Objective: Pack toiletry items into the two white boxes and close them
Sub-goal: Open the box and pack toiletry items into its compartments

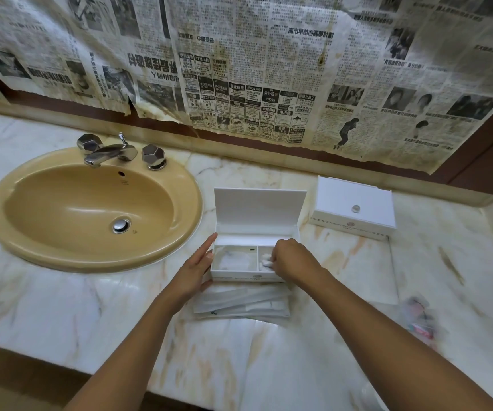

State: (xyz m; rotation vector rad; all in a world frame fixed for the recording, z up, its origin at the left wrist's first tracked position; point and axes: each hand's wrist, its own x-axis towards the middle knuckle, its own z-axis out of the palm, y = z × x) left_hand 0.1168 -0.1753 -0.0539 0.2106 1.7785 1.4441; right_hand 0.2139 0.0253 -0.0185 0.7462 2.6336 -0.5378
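Head view: my left hand (pixel 199 264) lies flat, fingers straight, against the left wall of the open white box (pixel 246 275), steadying it. My right hand (pixel 291 259) reaches over the box's right compartment, fingertips pinching small white cotton pieces (pixel 266 260) lying inside it. The larger compartment sits between my hands. Flat clear sachets (pixel 242 302) lie just below my wrists. The closed white box (pixel 355 207) stands well beyond my right hand.
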